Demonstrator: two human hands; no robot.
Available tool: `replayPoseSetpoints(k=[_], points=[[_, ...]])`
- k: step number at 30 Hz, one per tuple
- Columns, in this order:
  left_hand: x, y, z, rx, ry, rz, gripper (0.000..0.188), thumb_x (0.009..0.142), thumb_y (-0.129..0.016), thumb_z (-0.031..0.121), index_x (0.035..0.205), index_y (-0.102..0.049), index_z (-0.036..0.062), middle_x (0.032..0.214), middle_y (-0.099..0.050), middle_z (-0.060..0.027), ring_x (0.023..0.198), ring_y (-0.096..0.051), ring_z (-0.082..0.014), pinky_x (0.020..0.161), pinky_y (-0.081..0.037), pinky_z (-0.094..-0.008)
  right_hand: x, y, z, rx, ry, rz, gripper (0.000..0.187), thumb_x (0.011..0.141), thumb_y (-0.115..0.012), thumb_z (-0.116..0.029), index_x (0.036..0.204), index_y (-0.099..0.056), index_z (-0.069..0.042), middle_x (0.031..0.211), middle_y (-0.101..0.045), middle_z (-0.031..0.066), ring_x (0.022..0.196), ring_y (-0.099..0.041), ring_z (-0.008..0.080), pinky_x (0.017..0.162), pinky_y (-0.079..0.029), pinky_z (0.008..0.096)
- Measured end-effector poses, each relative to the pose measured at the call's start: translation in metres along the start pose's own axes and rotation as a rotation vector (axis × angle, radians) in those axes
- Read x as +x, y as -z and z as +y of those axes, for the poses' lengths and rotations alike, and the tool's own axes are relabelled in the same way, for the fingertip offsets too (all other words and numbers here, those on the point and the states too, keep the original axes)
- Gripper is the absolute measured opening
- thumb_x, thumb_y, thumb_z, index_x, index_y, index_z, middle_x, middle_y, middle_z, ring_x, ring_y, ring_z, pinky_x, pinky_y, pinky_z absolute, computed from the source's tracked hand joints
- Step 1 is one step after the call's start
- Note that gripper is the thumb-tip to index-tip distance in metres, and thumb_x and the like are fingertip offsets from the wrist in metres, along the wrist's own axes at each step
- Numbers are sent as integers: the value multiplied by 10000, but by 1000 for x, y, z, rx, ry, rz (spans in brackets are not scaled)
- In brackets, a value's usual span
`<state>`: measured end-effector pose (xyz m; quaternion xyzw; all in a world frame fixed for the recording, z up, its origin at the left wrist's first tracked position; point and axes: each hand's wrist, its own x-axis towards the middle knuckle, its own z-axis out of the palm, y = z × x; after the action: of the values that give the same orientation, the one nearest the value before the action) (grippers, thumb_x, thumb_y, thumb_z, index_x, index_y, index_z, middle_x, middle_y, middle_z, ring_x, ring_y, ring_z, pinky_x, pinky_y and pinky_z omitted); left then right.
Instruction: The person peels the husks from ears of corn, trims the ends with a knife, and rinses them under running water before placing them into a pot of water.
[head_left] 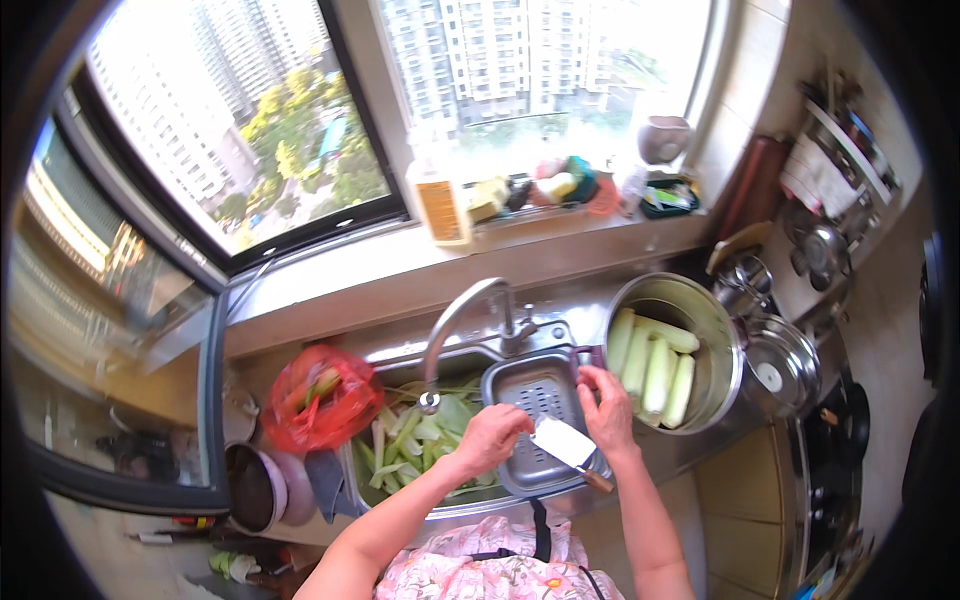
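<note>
A steel drain basket (pixel 495 392) with slots in its floor sits over the right part of the sink. A broad, bright-bladed knife (pixel 566 441) lies slanted across it, its brown handle towards the front right rim. My left hand (pixel 492 438) is over the basket, fingertips pinched together at the blade's far end; whether they grip it or something small is unclear. My right hand (pixel 607 410) is over the basket's right side, thumb and fingers apart, near the pot's purple handle (pixel 588 357). Several peeled pale green stalks (pixel 657 375) lie in the large steel pot (pixel 727 375).
Green leaves and husks (pixel 410 440) fill the sink's left part under the curved faucet (pixel 440 335). A red plastic bag (pixel 318 400) is left of the sink. Steel pans (pixel 785 365) stand at right. A bottle (pixel 438 205) stands on the sill beside an opened window.
</note>
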<state>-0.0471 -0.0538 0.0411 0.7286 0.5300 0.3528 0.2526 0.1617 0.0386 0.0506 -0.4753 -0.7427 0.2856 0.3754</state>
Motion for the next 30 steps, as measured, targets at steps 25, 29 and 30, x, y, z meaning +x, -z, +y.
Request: replayPoseSetpoints(k=[25,29,30], points=[[-185,210,-299,960,714,188,543,705,-704,91,1220,-540,139,1174,-498,-124,1122,-501,-305,891,-473,-456,-87,-197,-60,-104,20,-642,223,870,-607,-158,1063,-642,-51,930,-688,102,896,-655,281,786,-511,388],[-176,212,-303,974,815,109,573,693,-751,128,1221,-529,143,1197,-494,-114,1170,-471,-296,953,-415,-495,-86,-215,-67,-105,6,-681,221,882,-596,-163,1072,-638,-58,934,-687,103,893,-659,278,778,-516,381],[-174,212,-305,958,867,90,592,683,-770,142,1222,-526,143,1205,-492,-110,1181,-464,-293,963,-403,-507,-86,-220,-69,-95,26,-694,232,887,-588,-164,1091,-628,-64,951,-684,101,892,-660,278,776,-517,380]])
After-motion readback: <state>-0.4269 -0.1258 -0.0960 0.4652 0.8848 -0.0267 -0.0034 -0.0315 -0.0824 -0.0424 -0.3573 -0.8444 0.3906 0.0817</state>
